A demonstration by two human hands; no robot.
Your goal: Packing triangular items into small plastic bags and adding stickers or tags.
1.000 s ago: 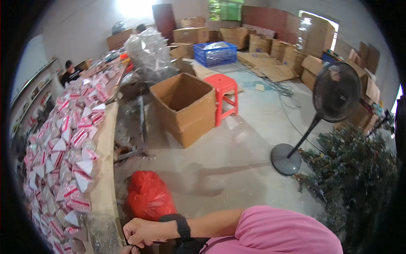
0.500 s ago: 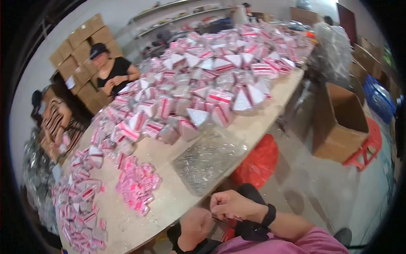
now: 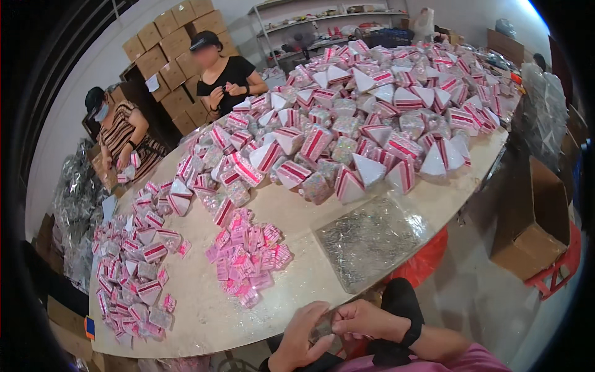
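At the table's near edge, my left hand is curled, thumb toward my right hand, around a small see-through thing I cannot make out. Close beside it, my right hand is closed in a pinch; whatever lies between its fingertips is too small to name. Just beyond my hands, a shallow clear tray holds many thin, silvery pieces. Left of the tray is a loose heap of flat pink printed cards.
A big pile of wrapped wedge-shaped pink-and-white packages covers the far table; smaller ones lie at left. Two people work across the table. An open carton on a red stool and a red bag are at right.
The view has swung left, so the table and tray sit farther right in the picture. My left hand has opened somewhat from a tighter curl; my right hand stays pinched.
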